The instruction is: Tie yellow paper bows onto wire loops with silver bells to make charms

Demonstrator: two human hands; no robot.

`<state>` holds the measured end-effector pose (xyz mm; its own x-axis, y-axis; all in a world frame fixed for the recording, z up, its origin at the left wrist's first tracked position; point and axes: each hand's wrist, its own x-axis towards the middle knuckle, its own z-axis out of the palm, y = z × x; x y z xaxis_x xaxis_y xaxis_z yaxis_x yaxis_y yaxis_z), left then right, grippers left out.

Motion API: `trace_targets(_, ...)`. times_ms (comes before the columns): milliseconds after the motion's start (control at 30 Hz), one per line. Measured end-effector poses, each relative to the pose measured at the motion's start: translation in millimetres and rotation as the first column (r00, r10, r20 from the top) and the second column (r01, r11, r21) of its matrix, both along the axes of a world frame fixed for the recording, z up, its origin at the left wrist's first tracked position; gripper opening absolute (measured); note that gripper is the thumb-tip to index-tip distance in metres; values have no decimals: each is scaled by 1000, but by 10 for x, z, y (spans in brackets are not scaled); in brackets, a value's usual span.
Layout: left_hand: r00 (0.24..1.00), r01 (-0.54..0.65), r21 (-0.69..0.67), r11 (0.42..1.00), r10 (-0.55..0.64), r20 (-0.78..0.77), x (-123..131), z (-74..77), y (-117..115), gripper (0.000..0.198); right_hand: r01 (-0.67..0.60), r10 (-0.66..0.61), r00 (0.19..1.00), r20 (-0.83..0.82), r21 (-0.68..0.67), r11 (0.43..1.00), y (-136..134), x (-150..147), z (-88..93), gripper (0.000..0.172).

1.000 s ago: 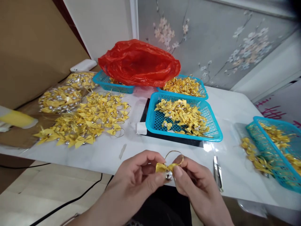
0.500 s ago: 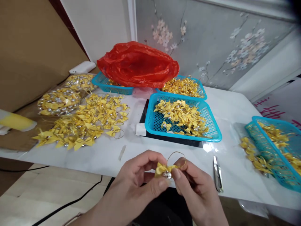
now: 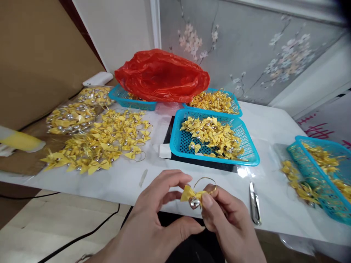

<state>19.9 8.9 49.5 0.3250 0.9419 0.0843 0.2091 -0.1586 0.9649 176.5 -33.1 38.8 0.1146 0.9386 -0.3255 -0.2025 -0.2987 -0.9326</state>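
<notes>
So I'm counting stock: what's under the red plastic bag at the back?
The red plastic bag lies on a blue basket, whose left end and front rim show. A few yellow bits peek out; the remaining contents are covered.

Both hands, left [image 3: 153, 219] and right [image 3: 227, 223], are bare, without rings or sleeves.

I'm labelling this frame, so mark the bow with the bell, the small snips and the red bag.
yellow bow [image 3: 189, 192], head view, on its left ribbon wing.
snips [image 3: 255, 209], head view, on the metal handle.
red plastic bag [image 3: 161, 76], head view, on its crumpled middle.
</notes>
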Motion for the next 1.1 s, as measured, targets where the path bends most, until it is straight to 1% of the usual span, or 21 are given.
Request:
trace_targets(33, 998, -24, 142, 990, 32, -56, -4, -16, -6, 56, 9, -10, 999, 40, 24, 1000, -1, -4, -2, 42)
trace_targets(100, 990, -4, 366, 931, 55, -129, -1, -48, -10, 48, 19, -32, 993, 115, 107, 994, 2, -21, -3, 38)
trace_targets(133, 989, 21, 418, 908, 43, -143, 7, -64, -7, 43, 15, -40, 988, 152, 159, 987, 5, -33, -2, 36)
trace_targets(167, 990, 40, 431, 901, 23, -140, 17, -79, 0, 40, 3, -44, 981, 188, 211, 977, 9, -44, 0, 35)
trace_targets(200, 992, 55, 400, 915, -4, -127, 28, -94, 11, 38, -18, -42, 974, 224, 259, 966, 13, -52, 1, 33)
trace_targets(233, 995, 59, 322, 945, -27, -101, 40, -109, 28, 35, -45, -33, 966, 256, 293, 955, 14, -54, 1, 31)
trace_targets(267, 998, 47, 198, 979, -38, -52, 51, -122, 47, 30, -73, -17, 960, 279, 309, 948, 12, -49, 0, 29)
trace_targets(300, 999, 38, 40, 998, -39, 17, 61, -133, 70, 24, -98, 4, 957, 290, 311, 945, 7, -35, -2, 27)
trace_targets(333, 994, 44, -127, 991, -31, 103, 68, -143, 93, 18, -116, 24, 957, 288, 305, 945, -2, -12, -7, 26)
trace_targets(400, 961, 90, -393, 915, 23, 275, 76, -157, 132, 7, -111, 34, 965, 260, 288, 951, -22, 55, -24, 24)
trace_targets(433, 937, 117, -469, 875, 59, 343, 77, -162, 145, 5, -82, 11, 969, 248, 278, 957, -29, 93, -38, 24)
trace_targets(467, 917, 137, -516, 845, 89, 389, 78, -168, 152, 7, -42, -23, 969, 244, 260, 965, -31, 130, -56, 25)
trace_targets(533, 892, 146, -558, 817, 135, 431, 81, -183, 152, 11, 11, -63, 966, 251, 205, 979, -13, 183, -103, 26)
trace_targets(600, 889, 142, -558, 817, 143, 436, 87, -203, 141, 13, -27, -11, 968, 251, 147, 989, 30, 193, -155, 29)
trace_targets(667, 901, 146, -539, 830, 113, 418, 92, -218, 131, 11, -103, 76, 975, 210, 121, 987, 82, 164, -195, 31)
trace_targets(733, 923, 149, -507, 849, 65, 380, 90, -218, 123, 9, -135, 116, 979, 169, 109, 985, 125, 119, -210, 32)
trace_targets(800, 939, 162, -459, 874, 5, 343, 79, -204, 114, 11, -131, 113, 979, 170, 99, 986, 148, 88, -201, 31)
trace_targets(867, 950, 151, -400, 904, -21, 311, 67, -190, 101, 19, -131, 108, 973, 203, 102, 986, 152, 79, -179, 30)
trace_targets(933, 962, 94, -345, 934, 4, 274, 65, -193, 88, 25, -141, 112, 966, 234, 112, 984, 147, 83, -160, 29)
trace_targets(1000, 971, 16, -282, 959, 52, 232, 80, -214, 82, 26, -150, 118, 962, 248, 117, 982, 141, 87, -154, 29)
trace_targets(1100, 974, -11, -185, 983, 52, 222, 117, -248, 86, 30, -132, 100, 967, 235, 125, 983, 149, 82, -170, 30)
